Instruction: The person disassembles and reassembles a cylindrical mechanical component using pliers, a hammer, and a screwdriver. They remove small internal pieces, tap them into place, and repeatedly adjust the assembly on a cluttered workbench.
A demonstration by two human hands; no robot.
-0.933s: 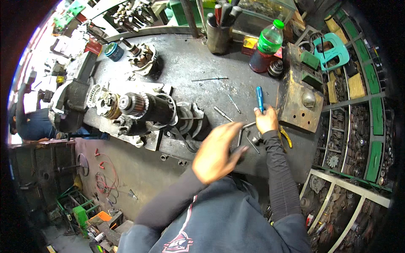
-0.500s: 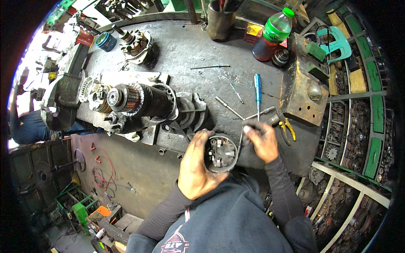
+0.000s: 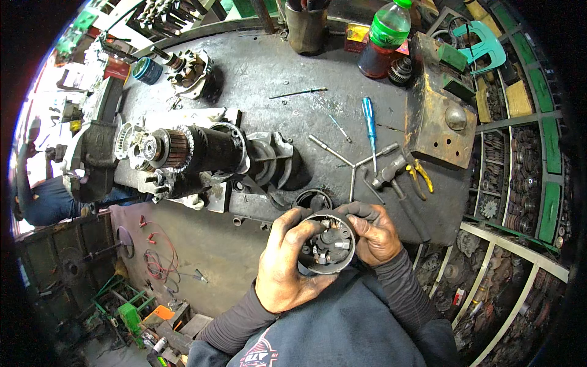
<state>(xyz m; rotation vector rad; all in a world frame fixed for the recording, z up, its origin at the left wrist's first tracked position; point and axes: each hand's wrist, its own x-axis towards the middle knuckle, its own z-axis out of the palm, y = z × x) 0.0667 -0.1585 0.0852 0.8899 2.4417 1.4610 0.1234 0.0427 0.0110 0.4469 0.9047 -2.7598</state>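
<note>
Near the bench's front edge, my left hand wraps around the left side of a round metal motor end cap. Its open side faces up, showing brush holders and small metal pieces within. My left thumb and forefinger reach over its rim. On the upper right of the rim, the fingers of my right hand are closed, steadying the cap from that side. Just beyond it on the bench lie a dark metal ring and a three-armed wrench.
Right of the wrench lie a blue screwdriver, a hammer and yellow-handled pliers. A motor armature sits on the left. At the back stand a green-capped bottle and a rusty metal block. Part shelves line the right.
My right hand has moved left from beside the wrench onto the cap's rim. The cap has turned and shifted slightly right. The dark ring behind it now shows, and so does the hammer.
</note>
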